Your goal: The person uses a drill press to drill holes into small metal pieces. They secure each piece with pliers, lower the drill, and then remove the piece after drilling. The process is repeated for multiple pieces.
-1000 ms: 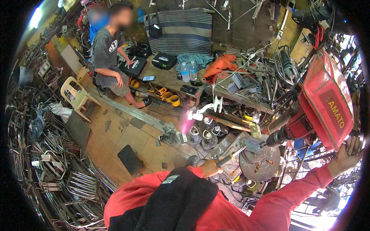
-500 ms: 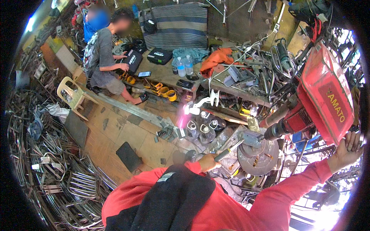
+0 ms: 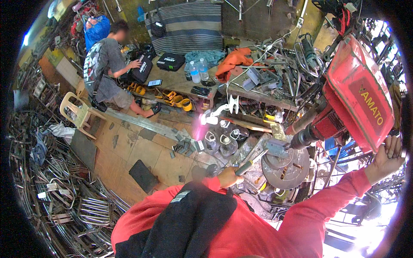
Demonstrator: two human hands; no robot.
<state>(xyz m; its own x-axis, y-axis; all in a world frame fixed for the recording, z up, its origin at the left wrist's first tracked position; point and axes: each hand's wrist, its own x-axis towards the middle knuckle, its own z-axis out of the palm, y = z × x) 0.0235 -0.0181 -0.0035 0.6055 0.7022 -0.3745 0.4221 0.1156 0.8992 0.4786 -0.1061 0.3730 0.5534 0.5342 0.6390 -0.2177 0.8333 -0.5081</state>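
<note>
My left hand (image 3: 229, 177) is closed round the dark, yellow-edged grip of a long hand tool (image 3: 245, 167); its exact kind is unclear. The tool's metal end reaches a grey metal piece (image 3: 277, 148) under the chuck (image 3: 303, 138) of a red drill press (image 3: 365, 92). Below that piece lies the round slotted drill table (image 3: 297, 178). On the machine's right side, my right hand (image 3: 387, 159) is raised with its fingers curled beside the red housing; what they grip is hidden.
A person (image 3: 107, 69) kneels at the left of a low bench (image 3: 174, 81) with black cases on it. Water bottles (image 3: 195, 73), an orange cloth (image 3: 232, 62) and metal scraps lie along it. A clamp lamp (image 3: 211, 116), large jugs (image 3: 228, 146), a plastic chair (image 3: 77, 112) and piled tubing (image 3: 94, 210) surround me.
The whole view has shifted slightly. The tool in my left hand now meets the metal piece under the chuck. My right hand stays at the drill press, while the kneeling person's hands have moved.
</note>
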